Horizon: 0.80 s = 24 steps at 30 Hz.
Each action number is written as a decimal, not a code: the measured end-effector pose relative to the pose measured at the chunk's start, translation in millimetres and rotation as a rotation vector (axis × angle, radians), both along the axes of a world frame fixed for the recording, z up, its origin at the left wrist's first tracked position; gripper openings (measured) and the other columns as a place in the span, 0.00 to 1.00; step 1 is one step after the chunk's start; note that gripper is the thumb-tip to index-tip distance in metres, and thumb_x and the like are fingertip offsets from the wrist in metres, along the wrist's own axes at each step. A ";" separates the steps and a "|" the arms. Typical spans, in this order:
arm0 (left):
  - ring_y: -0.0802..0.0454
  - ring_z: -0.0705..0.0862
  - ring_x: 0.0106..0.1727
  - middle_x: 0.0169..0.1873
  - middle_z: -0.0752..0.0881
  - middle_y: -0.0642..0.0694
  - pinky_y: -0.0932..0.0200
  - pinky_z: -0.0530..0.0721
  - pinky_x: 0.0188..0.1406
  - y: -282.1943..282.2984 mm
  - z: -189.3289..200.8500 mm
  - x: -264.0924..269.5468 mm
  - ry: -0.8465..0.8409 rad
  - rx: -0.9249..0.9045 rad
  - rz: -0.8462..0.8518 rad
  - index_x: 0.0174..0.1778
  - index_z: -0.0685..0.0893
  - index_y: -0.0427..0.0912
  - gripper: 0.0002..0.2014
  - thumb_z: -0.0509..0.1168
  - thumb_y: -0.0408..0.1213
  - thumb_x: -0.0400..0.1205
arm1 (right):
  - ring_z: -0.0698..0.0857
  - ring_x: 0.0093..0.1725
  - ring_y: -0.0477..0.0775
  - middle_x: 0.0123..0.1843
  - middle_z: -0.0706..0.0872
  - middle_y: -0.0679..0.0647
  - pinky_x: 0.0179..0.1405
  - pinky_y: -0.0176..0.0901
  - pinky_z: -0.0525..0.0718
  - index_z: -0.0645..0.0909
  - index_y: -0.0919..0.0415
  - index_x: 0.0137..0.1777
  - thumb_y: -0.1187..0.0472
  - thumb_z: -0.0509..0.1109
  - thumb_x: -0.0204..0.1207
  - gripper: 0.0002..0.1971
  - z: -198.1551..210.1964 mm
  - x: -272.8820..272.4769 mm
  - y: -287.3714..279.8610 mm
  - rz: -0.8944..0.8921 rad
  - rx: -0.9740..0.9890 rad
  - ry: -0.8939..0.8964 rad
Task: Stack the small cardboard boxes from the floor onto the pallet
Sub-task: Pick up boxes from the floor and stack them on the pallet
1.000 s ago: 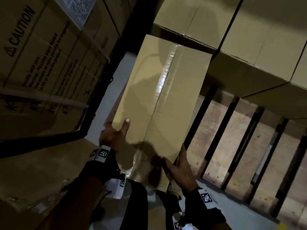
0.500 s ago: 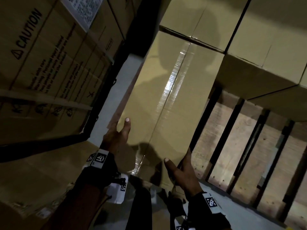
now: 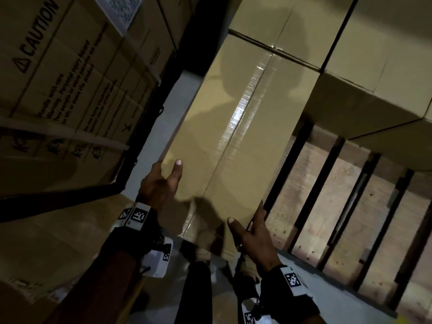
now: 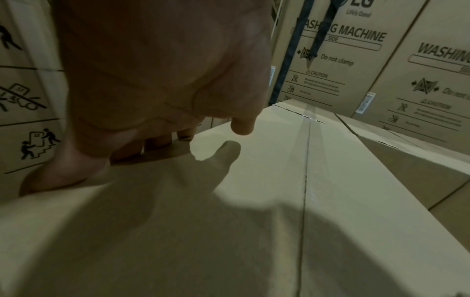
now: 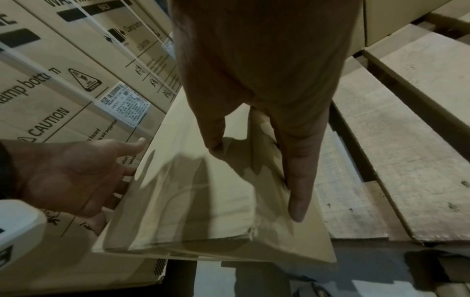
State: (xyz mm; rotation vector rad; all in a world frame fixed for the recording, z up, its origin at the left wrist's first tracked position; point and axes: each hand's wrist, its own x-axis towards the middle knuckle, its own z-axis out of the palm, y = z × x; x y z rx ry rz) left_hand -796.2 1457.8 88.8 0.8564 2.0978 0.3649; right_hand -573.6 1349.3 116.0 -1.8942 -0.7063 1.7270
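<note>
Hands are carrying a long cardboard box (image 3: 236,127) above the pallet (image 3: 350,206), its far end meeting the stacked boxes (image 3: 364,54). On the left, the left hand (image 3: 161,185) is clamping its side edge, thumb on top. On the right, the right hand (image 3: 254,239) is gripping the near corner. That corner grip is looking thin; the box could be slipping or tilting and catching between slats.

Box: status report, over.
Left hand and right hand both grip box. Box over pallet edge, far end meeting stacked boxes. Nothing blocking.
</note>
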 end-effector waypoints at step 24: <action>0.34 0.63 0.84 0.87 0.57 0.35 0.40 0.69 0.79 -102.7 63.8 94.4 0.129 0.074 -0.542 0.89 0.57 0.45 0.42 0.69 0.54 0.83 | 0.75 0.80 0.62 0.88 0.63 0.55 0.73 0.66 0.81 0.48 0.51 0.91 0.53 0.71 0.84 0.43 41.7 47.3 -31.7 0.063 0.231 -0.322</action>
